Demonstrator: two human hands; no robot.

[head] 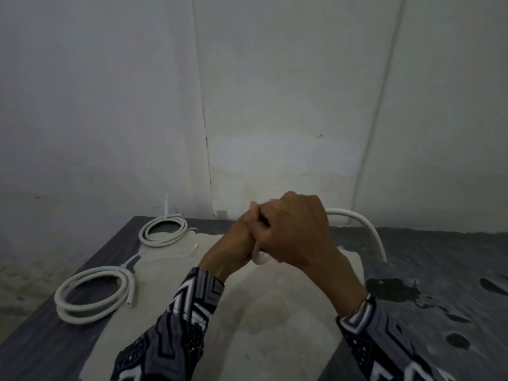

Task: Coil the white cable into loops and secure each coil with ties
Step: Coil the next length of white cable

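Two tied coils [94,291] lie on the desk [41,334] at nine o'clock, while the left hand [236,243] and right hand [297,229] clench the white cable [368,232] at centre, likely forming a third coil that next needs a tie.

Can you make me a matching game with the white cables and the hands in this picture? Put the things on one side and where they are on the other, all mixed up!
Things:
1. near coil
2. far coil
3. loose cable
4. right hand

Places or states:
A. arching up behind the hands, on the right
B. at the table's far left corner, tie sticking up
C. curled over the left hand, gripping cable
D. on the table's left edge, nearest the camera

Pairs: 1-D, 2-B, 3-A, 4-C
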